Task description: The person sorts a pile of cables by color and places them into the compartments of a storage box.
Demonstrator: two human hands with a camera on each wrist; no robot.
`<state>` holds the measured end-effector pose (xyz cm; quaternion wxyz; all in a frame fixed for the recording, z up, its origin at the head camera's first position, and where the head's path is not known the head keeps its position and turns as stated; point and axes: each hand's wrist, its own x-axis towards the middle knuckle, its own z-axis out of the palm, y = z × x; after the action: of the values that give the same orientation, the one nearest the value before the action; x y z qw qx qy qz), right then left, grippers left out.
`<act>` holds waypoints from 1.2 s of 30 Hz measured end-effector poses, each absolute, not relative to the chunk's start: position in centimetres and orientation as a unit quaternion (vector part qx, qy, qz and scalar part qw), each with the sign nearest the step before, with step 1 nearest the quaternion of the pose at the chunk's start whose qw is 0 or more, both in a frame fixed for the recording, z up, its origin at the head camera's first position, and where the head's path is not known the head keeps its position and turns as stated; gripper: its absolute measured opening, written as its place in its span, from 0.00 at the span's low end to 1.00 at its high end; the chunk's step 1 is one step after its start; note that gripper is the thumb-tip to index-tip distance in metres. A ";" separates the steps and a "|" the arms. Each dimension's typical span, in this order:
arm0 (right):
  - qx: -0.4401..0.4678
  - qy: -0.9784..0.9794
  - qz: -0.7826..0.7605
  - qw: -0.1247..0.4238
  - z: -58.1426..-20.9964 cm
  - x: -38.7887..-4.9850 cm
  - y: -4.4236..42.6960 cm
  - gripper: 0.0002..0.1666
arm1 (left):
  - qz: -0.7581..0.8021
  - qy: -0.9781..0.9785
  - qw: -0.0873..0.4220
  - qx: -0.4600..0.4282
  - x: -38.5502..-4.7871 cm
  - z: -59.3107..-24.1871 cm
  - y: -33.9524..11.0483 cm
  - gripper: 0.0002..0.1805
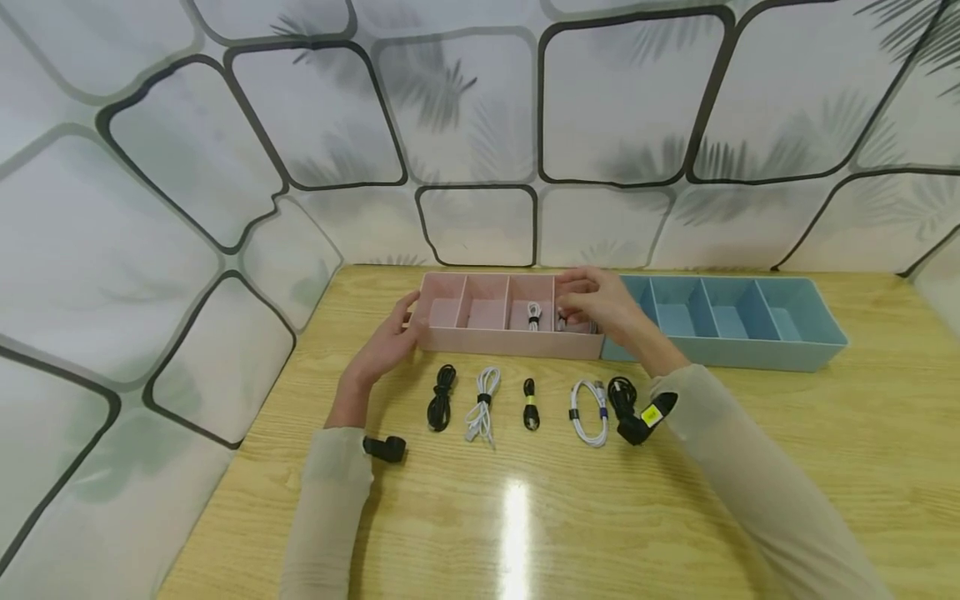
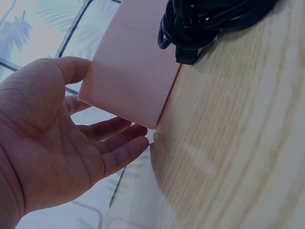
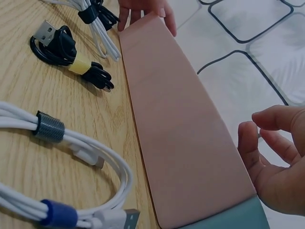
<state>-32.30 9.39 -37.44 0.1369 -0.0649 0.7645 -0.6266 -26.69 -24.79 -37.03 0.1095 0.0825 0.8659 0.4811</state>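
Note:
A pink divided box (image 1: 510, 343) stands lengthwise at the back of the wooden table. My left hand (image 1: 386, 343) touches its left end; the left wrist view shows the thumb at the upper corner and the other fingers, loosely bent, along the end wall. Over the rightmost pink compartment is my right hand (image 1: 596, 302). In the right wrist view its fingers (image 3: 248, 143) are slightly bent and nothing shows between them. A small cable (image 1: 561, 321) lies partly hidden beneath that hand. One compartment to the left holds a bundled white cable (image 1: 534, 315).
A blue divided box (image 1: 720, 352) adjoins the pink one on the right. In front lie a black cable (image 1: 441, 398), a white cable (image 1: 483, 400), a short black cable with a yellow tie (image 1: 531, 406), a looped white cable (image 1: 577, 423) and another black cable (image 1: 621, 396). Patterned fabric (image 1: 480, 225) rises behind.

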 end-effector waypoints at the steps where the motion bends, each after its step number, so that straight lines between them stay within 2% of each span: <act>1: -0.067 0.764 -0.627 0.138 -37.4 -32.2 9.5 0.27 | 0.481 0.866 0.109 0.082 -26.7 -37.1 -24.8 0.34; 9: -0.067 0.764 -0.621 0.162 -37.5 -30.8 10.2 0.26 | 0.487 0.861 0.112 0.092 -26.5 -37.3 -24.9 0.34; 15: -0.100 0.760 -0.619 0.171 -37.4 -29.6 10.7 0.27 | 0.488 0.861 0.109 0.095 -26.5 -37.8 -25.1 0.34; 25: -0.129 0.744 -0.623 0.204 -37.6 -27.8 11.5 0.29 | 0.487 0.863 0.094 0.096 -28.7 -41.1 -26.2 0.35; 30: -0.147 0.749 -0.610 0.212 -37.6 -27.2 12.0 0.30 | 0.481 0.867 0.086 0.099 -28.8 -41.2 -26.3 0.36; 36: -0.172 0.770 -0.575 0.215 -37.9 -26.7 12.8 0.26 | 0.484 0.865 0.097 0.087 -28.6 -40.4 -26.0 0.35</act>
<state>-26.69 12.78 -37.94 0.2153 -0.1717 0.7701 -0.5754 -28.62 -25.96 -40.37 0.0974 0.0867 0.8653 0.4840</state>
